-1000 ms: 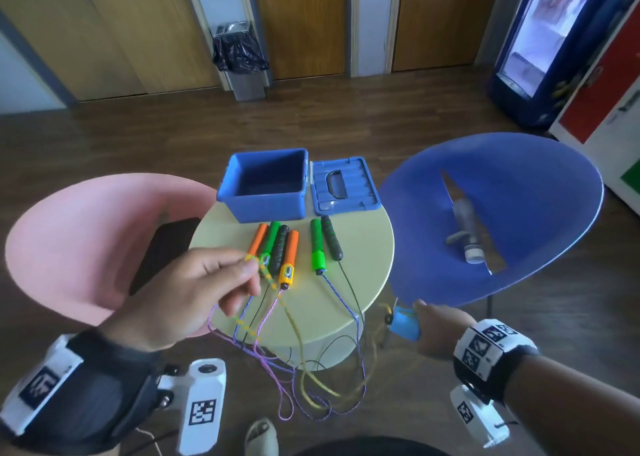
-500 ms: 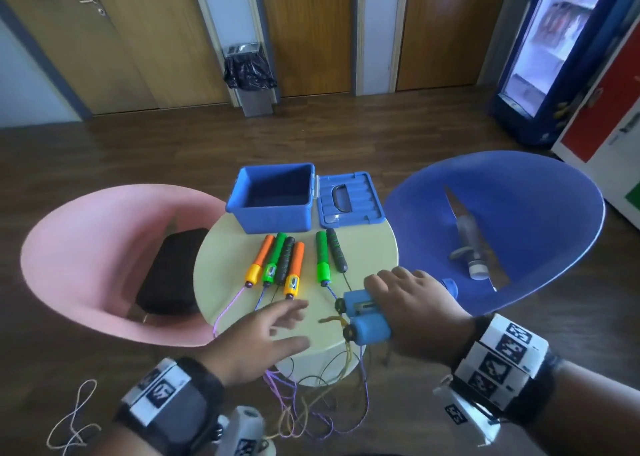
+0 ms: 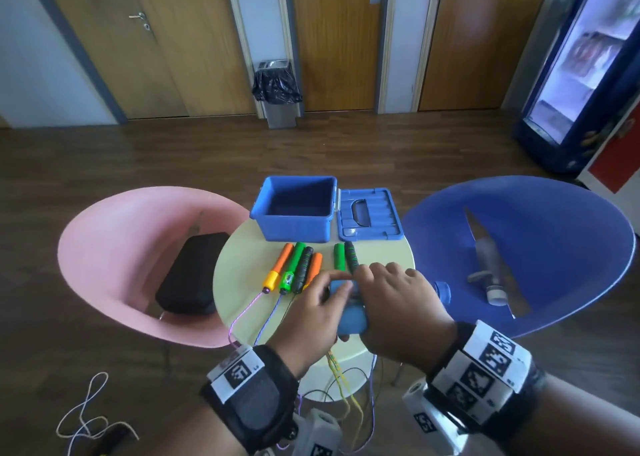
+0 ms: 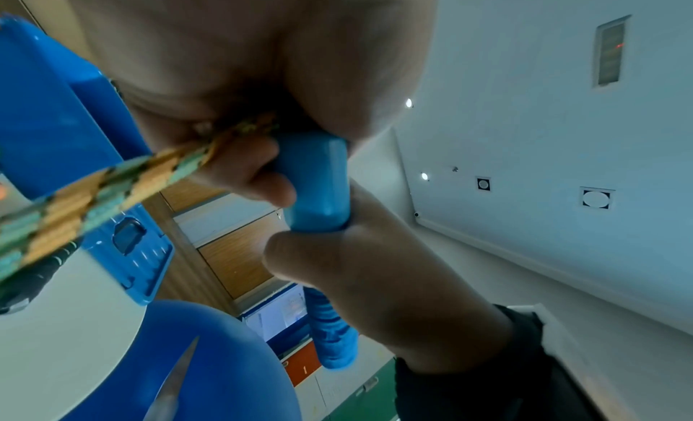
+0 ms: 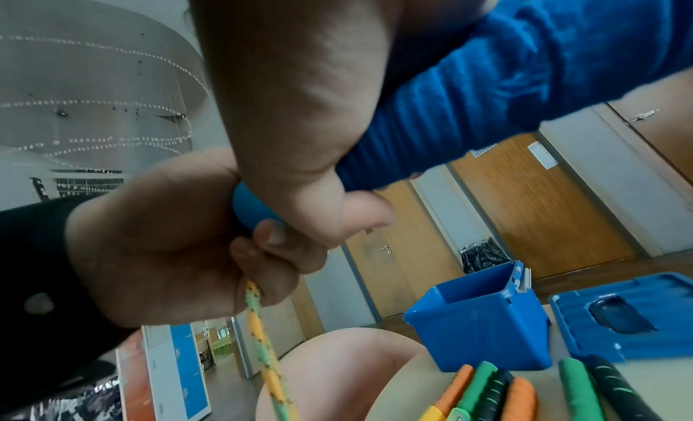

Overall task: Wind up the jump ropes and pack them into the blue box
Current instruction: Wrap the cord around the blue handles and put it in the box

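Note:
Both hands meet over the front of the round table (image 3: 239,282) on a jump rope with blue handles (image 3: 350,317) and a yellow-green cord (image 3: 337,369). My right hand (image 3: 381,277) grips one ribbed blue handle (image 5: 487,101). Curled around the cord (image 5: 262,338) and the end of the other blue handle (image 4: 315,184) are the fingers of my left hand (image 3: 329,291). The open blue box (image 3: 294,213) stands at the table's back with nothing visible inside. Its lid (image 3: 367,220) lies to its right.
Orange (image 3: 278,265), green (image 3: 339,260) and black (image 3: 351,258) rope handles lie in a row before the box. Their cords hang off the table's front. A pink chair (image 3: 121,248) with a black case (image 3: 194,275) stands left, a blue chair (image 3: 554,241) right.
My right hand brought the blue handles up from the table's edge to above the table. My left hand let go of the cord near the handle row and closed on the handles beside the right.

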The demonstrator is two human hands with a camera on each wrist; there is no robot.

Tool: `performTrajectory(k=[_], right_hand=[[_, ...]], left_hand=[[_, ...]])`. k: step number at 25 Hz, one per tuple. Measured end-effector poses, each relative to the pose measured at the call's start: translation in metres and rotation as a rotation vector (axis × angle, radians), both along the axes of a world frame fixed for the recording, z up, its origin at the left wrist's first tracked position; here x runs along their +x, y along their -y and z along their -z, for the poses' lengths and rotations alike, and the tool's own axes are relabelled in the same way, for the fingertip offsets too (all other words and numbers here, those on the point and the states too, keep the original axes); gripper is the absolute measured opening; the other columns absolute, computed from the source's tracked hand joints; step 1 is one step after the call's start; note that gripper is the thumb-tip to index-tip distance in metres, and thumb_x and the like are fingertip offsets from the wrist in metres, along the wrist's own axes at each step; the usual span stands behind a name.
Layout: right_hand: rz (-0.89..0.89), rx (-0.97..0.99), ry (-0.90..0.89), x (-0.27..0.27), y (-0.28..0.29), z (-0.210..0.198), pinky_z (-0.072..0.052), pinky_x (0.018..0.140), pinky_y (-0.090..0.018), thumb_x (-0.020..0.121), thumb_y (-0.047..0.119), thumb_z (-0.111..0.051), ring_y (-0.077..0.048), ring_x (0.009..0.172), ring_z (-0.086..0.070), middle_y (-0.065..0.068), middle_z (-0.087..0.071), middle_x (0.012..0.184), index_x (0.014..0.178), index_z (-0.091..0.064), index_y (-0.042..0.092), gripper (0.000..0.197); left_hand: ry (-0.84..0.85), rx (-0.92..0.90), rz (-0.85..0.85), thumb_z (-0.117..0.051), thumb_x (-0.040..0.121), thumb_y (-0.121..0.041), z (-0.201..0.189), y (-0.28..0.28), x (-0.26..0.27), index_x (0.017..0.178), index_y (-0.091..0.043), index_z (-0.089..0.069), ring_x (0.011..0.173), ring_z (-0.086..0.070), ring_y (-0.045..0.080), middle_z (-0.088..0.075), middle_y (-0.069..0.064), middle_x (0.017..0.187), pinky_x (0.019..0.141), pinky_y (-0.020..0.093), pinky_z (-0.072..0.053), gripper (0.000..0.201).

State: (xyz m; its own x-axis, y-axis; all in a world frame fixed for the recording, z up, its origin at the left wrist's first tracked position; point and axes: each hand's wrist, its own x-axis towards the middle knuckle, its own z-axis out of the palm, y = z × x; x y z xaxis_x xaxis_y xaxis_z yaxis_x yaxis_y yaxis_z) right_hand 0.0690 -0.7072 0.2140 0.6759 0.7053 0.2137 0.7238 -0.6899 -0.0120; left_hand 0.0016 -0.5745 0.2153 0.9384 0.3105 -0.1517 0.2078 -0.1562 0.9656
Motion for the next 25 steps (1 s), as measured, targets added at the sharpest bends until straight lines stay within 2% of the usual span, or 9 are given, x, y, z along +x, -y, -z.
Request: performTrajectory(k=[3, 8, 13, 17, 20, 22, 25], right_hand=[[0.003, 0.026, -0.005, -0.002, -0.005, -0.008, -0.046, 0.050, -0.035, 0.051, 0.038, -0.070, -0.026, 0.059, -0.056, 0.001, -0.055, 0.070, 0.087, -0.052, 0.017, 0.046], [0.000, 0.023, 0.018, -0.005, -0.001, -0.024, -0.046, 0.059, -0.036, 0.057, 0.047, -0.058, -0.025, 0.066, -0.056, 0.005, -0.055, 0.076, 0.094, -0.054, 0.021, 0.045], [0.045, 0.007, 0.012, -0.005, -0.001, -0.031, -0.041, 0.051, -0.033, 0.055, 0.046, -0.064, -0.025, 0.053, -0.055, 0.005, -0.052, 0.065, 0.078, -0.050, 0.022, 0.036], [0.048, -0.041, -0.037, -0.001, -0.007, -0.033, -0.034, 0.049, -0.029, 0.053, 0.041, -0.069, -0.024, 0.044, -0.054, 0.006, -0.052, 0.057, 0.073, -0.040, 0.024, 0.039], [0.089, -0.047, -0.076, 0.002, -0.006, -0.039, -0.034, 0.056, -0.030, 0.072, 0.040, -0.061, -0.027, 0.059, -0.055, 0.005, -0.057, 0.071, 0.082, -0.034, 0.025, 0.032], [0.117, -0.031, -0.127, 0.002, -0.003, -0.044, -0.033, 0.059, -0.031, 0.079, 0.040, -0.054, -0.026, 0.063, -0.047, 0.005, -0.050, 0.074, 0.086, -0.034, 0.025, 0.025], [0.151, -0.015, -0.164, 0.002, -0.001, -0.050, -0.032, 0.059, -0.031, 0.083, 0.043, -0.051, -0.023, 0.066, -0.043, 0.008, -0.044, 0.076, 0.088, -0.033, 0.028, 0.024]], left_hand=[[0.069, 0.026, -0.050, -0.057, 0.099, -0.026, -0.007, -0.004, 0.002, 0.099, -0.028, -0.064, 0.063, -0.065, 0.009, -0.068, -0.018, 0.084, 0.049, 0.032, -0.053, 0.007], [0.098, 0.051, -0.099, -0.058, 0.098, -0.028, -0.019, -0.021, -0.001, 0.097, -0.020, -0.064, 0.060, -0.063, 0.012, -0.067, 0.006, 0.087, 0.046, 0.029, -0.050, 0.010], [0.108, 0.025, -0.120, -0.058, 0.098, -0.028, -0.025, -0.025, 0.000, 0.092, -0.018, -0.064, 0.059, -0.063, 0.013, -0.066, 0.004, 0.082, 0.044, 0.027, -0.048, 0.013], [0.077, -0.039, -0.151, -0.057, 0.098, -0.026, -0.024, -0.023, 0.006, 0.091, -0.013, -0.065, 0.056, -0.063, 0.011, -0.066, 0.005, 0.081, 0.043, 0.026, -0.047, 0.017], [0.068, -0.074, -0.118, -0.054, 0.096, -0.042, -0.026, -0.024, 0.009, 0.099, -0.018, -0.064, 0.060, -0.064, 0.018, -0.068, 0.011, 0.094, 0.043, 0.026, -0.045, 0.025], [0.081, -0.122, -0.112, -0.047, 0.088, -0.054, -0.027, -0.023, 0.009, 0.104, -0.022, -0.062, 0.055, -0.060, 0.022, -0.068, 0.011, 0.093, 0.043, 0.027, -0.040, 0.039], [0.091, -0.241, -0.135, -0.040, 0.092, -0.061, -0.027, -0.023, 0.011, 0.107, -0.018, -0.065, 0.055, -0.055, 0.026, -0.069, 0.014, 0.086, 0.047, 0.027, -0.038, 0.052]])
